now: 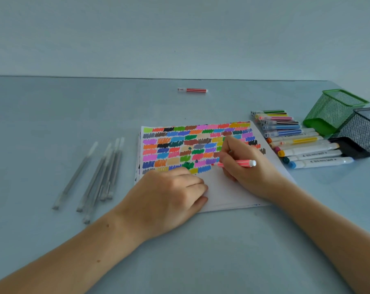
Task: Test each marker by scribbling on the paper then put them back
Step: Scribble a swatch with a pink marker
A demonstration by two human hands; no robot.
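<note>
Head view: right hand (pixel 246 164) pinches the pink marker (pixel 237 163), tip down on the paper (pixel 218 187), cap end sticking out right; left hand (pixel 169 200), fingers curled, rests on the sheet.

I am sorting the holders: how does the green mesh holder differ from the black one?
The green mesh holder lies farther from the person; the black mesh holder lies nearer, partly in front of it. Green is bright, black is dark. Both are wire mesh, tipped over on the table beside the markers.
</note>
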